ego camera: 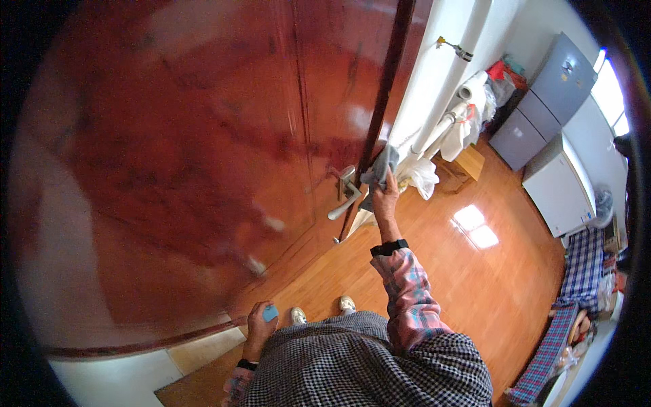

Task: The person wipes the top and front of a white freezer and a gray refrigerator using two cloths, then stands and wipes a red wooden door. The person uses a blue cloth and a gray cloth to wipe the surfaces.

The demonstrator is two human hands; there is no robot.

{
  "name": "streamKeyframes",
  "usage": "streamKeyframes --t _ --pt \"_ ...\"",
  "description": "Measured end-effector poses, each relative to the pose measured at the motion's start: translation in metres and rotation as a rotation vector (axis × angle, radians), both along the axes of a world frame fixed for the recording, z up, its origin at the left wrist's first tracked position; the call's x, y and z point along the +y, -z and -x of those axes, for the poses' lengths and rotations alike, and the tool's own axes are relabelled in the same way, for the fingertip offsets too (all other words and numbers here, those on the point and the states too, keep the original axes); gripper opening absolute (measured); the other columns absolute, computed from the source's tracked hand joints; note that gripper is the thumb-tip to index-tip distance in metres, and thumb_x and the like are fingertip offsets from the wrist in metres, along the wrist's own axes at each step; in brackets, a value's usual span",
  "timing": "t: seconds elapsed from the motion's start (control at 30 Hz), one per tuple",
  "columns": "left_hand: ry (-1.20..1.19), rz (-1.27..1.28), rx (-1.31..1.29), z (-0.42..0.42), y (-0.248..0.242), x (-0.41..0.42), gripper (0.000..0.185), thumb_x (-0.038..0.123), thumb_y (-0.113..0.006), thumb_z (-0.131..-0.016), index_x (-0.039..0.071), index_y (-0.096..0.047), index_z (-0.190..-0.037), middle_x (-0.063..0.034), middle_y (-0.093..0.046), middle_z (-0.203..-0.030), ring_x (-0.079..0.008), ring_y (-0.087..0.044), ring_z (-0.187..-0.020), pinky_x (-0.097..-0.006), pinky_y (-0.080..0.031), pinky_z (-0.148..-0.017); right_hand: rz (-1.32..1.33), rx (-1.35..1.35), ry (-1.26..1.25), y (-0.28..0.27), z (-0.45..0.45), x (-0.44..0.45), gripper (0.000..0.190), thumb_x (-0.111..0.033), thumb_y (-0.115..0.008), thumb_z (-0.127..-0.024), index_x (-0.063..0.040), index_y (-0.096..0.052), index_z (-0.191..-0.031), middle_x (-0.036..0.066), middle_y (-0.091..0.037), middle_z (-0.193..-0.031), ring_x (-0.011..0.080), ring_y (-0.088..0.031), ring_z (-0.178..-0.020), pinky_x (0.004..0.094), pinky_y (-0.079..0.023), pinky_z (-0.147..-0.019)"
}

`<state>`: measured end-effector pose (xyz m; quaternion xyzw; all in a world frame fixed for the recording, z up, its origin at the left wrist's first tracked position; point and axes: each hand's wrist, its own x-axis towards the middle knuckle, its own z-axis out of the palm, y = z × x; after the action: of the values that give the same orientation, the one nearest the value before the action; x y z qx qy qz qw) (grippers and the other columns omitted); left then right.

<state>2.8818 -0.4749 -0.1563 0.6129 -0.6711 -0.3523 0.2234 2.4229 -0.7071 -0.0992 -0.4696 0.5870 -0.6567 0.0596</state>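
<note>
My right hand (386, 196) holds a grey cloth (382, 165) against the edge of a glossy reddish-brown door (193, 152) or its frame; which of the two it touches I cannot tell. Just left of the cloth is the door's silver lever handle (346, 198). Low by my waist, my left hand (261, 320) grips a small light-blue object (270, 313), whose exact kind is unclear. Reflections show across the door's surface.
White pipes (447, 86) run along the wall beyond the door, above plastic bags (419, 175) and a wooden stool (465, 163). A grey refrigerator (544, 102) and a white chest-like appliance (559, 185) line the far wall. Checked cloths (582, 264) cover things on the right.
</note>
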Motion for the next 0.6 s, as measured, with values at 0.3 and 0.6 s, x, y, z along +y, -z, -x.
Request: streamKeyframes --t 0.3,0.6 --pt "-0.142 -0.161 -0.145 0.052 -0.020 0.072 0.048 0.025 -0.080 -0.074 0.006 -0.066 -0.116 -0.0175 -0.066 -0.113 -0.0375 -0.064 -0.107 -0.0466 -0.052 -0.091 -0.437 -0.663 -0.111 0.165 -0.114 -0.003 0.044 -0.003 -0.055 -0.087 0.005 -0.052 -0.130 0.020 -0.064 -0.104 0.0289 -0.059 -0.092 0.0396 -0.049 -0.086" --pt "-0.240 -0.029 -0.148 0.068 -0.016 0.126 0.045 0.024 -0.079 -0.077 0.006 -0.066 -0.116 -0.0187 -0.065 -0.115 -0.0403 -0.063 -0.108 -0.0480 -0.052 -0.092 -0.665 -0.908 -0.326 0.135 -0.200 0.052 0.019 -0.005 -0.065 -0.087 0.001 -0.056 -0.103 0.002 -0.051 -0.090 0.0157 -0.045 -0.080 0.0338 -0.044 -0.071"
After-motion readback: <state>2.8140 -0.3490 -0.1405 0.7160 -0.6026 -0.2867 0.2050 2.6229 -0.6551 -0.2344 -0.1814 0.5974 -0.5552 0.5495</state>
